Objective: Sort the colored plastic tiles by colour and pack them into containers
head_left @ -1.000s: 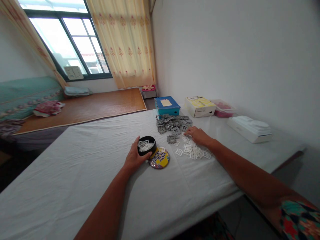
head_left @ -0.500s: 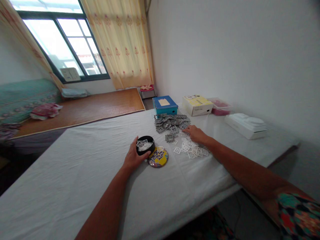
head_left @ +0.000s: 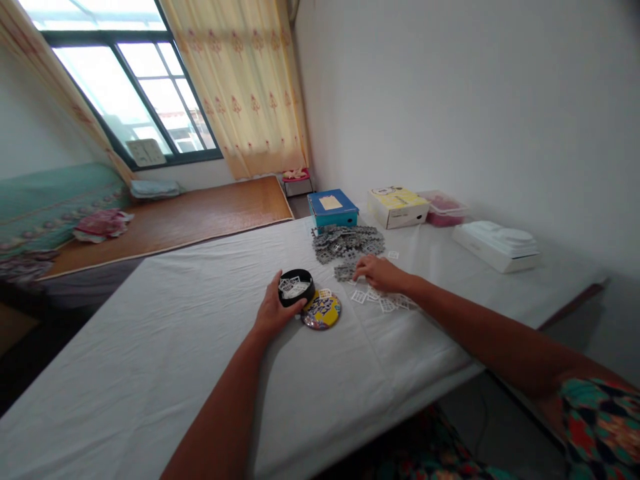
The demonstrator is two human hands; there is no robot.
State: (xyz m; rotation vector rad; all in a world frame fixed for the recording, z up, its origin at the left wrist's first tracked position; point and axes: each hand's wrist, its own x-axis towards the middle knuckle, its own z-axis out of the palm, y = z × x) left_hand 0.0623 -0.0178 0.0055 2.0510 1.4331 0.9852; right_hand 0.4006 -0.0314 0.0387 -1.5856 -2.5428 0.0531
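Some left fingers point(head_left: 275, 288) wide around container point(head_left: 311, 291)

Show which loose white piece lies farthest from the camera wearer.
The lone white piece right of the large grey pile, beyond the right hand; the other visible loose ones lie nearer the wearer.

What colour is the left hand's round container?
The container is black; head view shows it.
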